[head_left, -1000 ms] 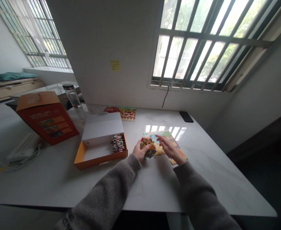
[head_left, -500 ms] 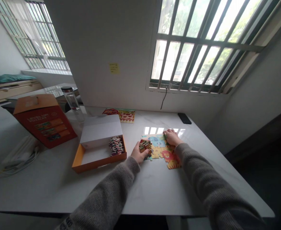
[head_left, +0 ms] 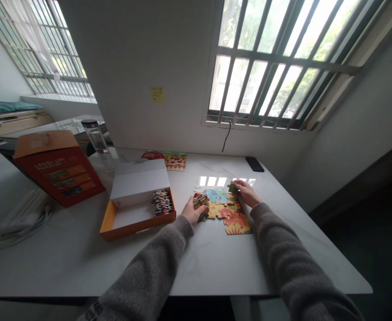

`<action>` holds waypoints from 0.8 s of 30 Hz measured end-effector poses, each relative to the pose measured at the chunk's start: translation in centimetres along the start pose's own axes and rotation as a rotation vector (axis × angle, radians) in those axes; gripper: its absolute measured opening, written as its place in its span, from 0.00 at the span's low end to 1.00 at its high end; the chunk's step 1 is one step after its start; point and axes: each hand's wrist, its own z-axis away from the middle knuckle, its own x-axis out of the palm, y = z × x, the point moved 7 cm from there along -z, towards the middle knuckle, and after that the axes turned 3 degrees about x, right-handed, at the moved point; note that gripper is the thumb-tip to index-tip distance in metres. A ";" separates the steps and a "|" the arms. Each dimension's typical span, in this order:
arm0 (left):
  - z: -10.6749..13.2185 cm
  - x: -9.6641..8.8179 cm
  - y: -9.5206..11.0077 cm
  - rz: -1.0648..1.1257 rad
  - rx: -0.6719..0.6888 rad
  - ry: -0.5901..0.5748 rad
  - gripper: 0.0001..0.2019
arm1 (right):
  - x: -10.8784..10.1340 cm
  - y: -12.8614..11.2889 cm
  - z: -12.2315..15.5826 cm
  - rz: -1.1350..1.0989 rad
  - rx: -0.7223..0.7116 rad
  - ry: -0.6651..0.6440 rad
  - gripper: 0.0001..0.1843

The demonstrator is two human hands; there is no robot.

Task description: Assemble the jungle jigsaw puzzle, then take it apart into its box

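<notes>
My left hand point(head_left: 191, 211) is closed around a stack of jigsaw pieces point(head_left: 201, 200) at the left edge of a partly joined jigsaw puzzle point(head_left: 237, 223). Blue, yellow and red-orange animal pictures show on the joined pieces. Between the fingertips of my right hand point(head_left: 245, 191) is a single puzzle piece point(head_left: 233, 188), dark green on the side facing me. It is raised at the puzzle's upper right corner. Part of the puzzle's left side is hidden behind my left hand and the stack.
An open orange box point(head_left: 138, 227) with a pile of puzzle pieces point(head_left: 162, 203) stands left of my hands. Farther left are a red carton point(head_left: 62, 169), a glass bottle point(head_left: 97, 138) and a white cable point(head_left: 45, 225). A picture sheet point(head_left: 175, 161) and a phone point(head_left: 255, 164) lie toward the wall.
My right hand has risen from the puzzle's upper right corner, and a green-sided piece now shows in its fingers. My left hand still holds the stack. The view has shifted slightly.
</notes>
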 end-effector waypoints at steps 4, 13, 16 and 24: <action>0.0 -0.1 0.0 -0.042 -0.012 0.012 0.19 | 0.1 0.2 0.4 -0.220 0.021 0.025 0.19; 0.0 -0.3 0.0 -0.028 -0.022 0.044 0.18 | 0.0 -0.8 0.1 -0.416 0.109 0.076 0.36; -0.1 -0.3 -0.1 -0.035 -0.024 0.034 0.18 | -0.6 -0.6 -0.2 -0.385 0.131 0.059 0.38; 0.0 0.0 0.0 -0.019 -0.017 0.036 0.18 | -3.0 -3.1 0.7 -0.484 0.076 0.183 0.37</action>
